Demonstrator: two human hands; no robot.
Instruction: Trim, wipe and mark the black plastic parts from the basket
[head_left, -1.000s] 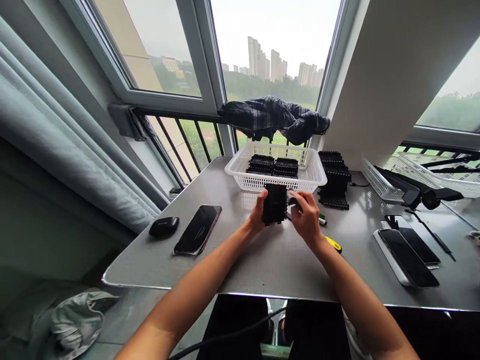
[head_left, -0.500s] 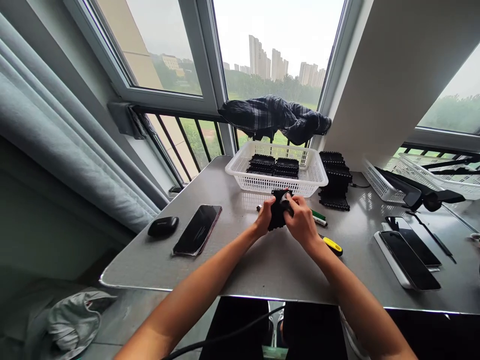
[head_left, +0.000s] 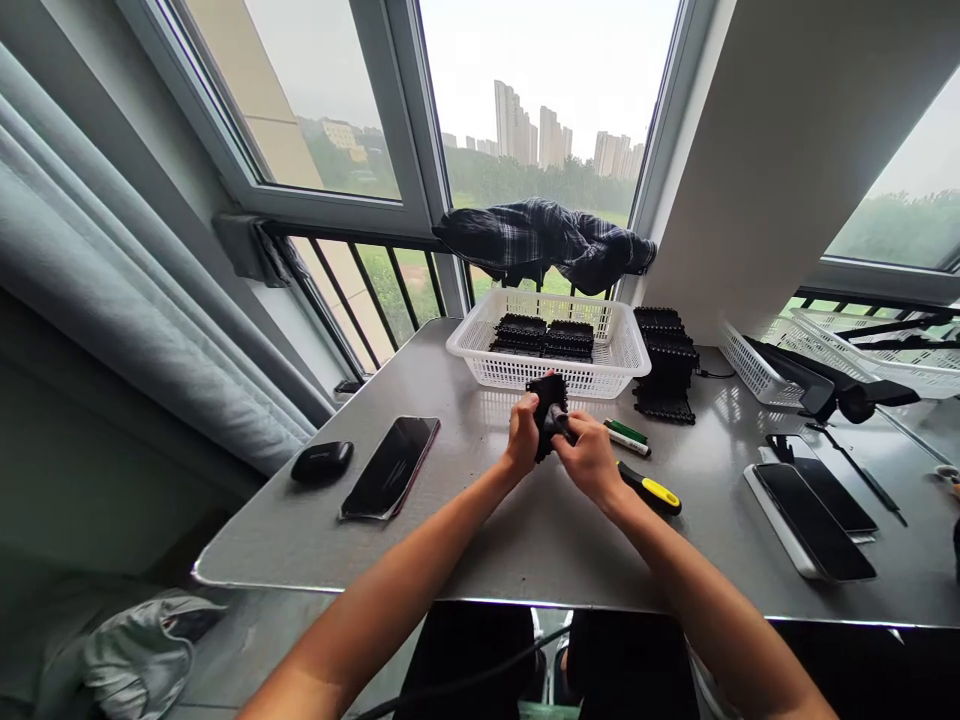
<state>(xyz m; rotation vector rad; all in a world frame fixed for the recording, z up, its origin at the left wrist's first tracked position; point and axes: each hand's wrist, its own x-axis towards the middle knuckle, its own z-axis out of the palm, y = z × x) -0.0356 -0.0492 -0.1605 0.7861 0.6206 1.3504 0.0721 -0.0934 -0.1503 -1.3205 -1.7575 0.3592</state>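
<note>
Black toothed-edged panel (head_left: 547,391) sits between the person's two hands, raised over the grey table (head_left: 517,560) just in front of a white perforated basket (head_left: 491,372) and tilted so that its broad face is turned toward the right hand. Left hand (head_left: 523,432) clasps it along its left side, thumb on the near face and the other fingers apparently wrapped behind, closed only as far as the panel's thickness allows; that grip seems meant to steady the piece while leaving most of its face free. Right hand (head_left: 589,455) is closed around a small grey item (head_left: 556,418), pinched between thumb and fingers and brought up against the panel's face; whether it is a wad of cloth or the end of a tool is too small to tell. Similar black panels (head_left: 521,330) lie inside the basket, and a further stack of black panels (head_left: 664,362) stands just beside its right end, probably kept there to be within easy reach. A green marker (head_left: 625,431) and a yellow-and-black handle (head_left: 660,494) lie near the right forearm, clear of both hands.
</note>
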